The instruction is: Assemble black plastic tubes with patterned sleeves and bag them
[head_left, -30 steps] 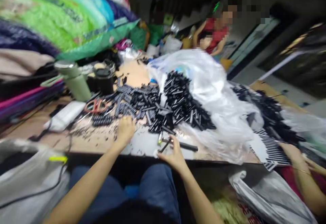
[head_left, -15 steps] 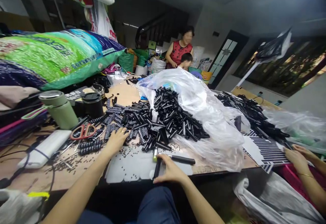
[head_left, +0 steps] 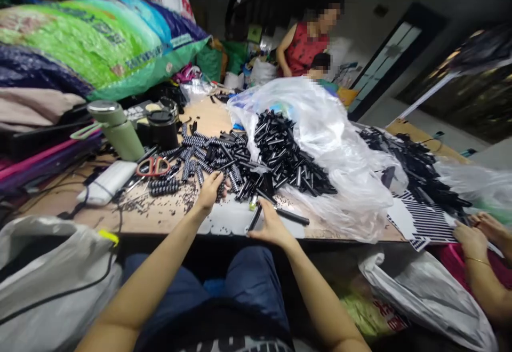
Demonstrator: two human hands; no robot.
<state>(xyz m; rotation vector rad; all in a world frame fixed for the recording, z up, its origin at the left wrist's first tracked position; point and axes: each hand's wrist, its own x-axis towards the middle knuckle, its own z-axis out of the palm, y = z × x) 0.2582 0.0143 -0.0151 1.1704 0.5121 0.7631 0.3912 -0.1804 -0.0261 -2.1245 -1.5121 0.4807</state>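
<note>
My right hand (head_left: 275,225) is curled round a short black tube (head_left: 255,218) near the table's front edge, thumb below and fingers above. By its fingertips lies a dark rod-like handle (head_left: 293,216), with a small yellow-green piece (head_left: 253,201) close by. My left hand (head_left: 208,193) is over small dark bits beside a white sheet (head_left: 220,218), its fingers bent together; what they hold, if anything, I cannot make out. Behind it lie several black-and-white studded rollers (head_left: 164,186). A heap of plain black tubes (head_left: 276,144) rises beyond both hands, partly under clear plastic.
A clear plastic bag (head_left: 344,181) drapes over the heap's right side. At left are orange-handled scissors (head_left: 153,166), a green flask (head_left: 122,133), a black cup (head_left: 163,127) and a white box-shaped device (head_left: 108,181). Another person's hands (head_left: 476,234) work at the right by striped sheets (head_left: 424,216).
My left hand has moved from the studded rollers towards the white sheet, nearer my right hand. The right hand keeps the short tube. The whole view has shifted and tilted down.
</note>
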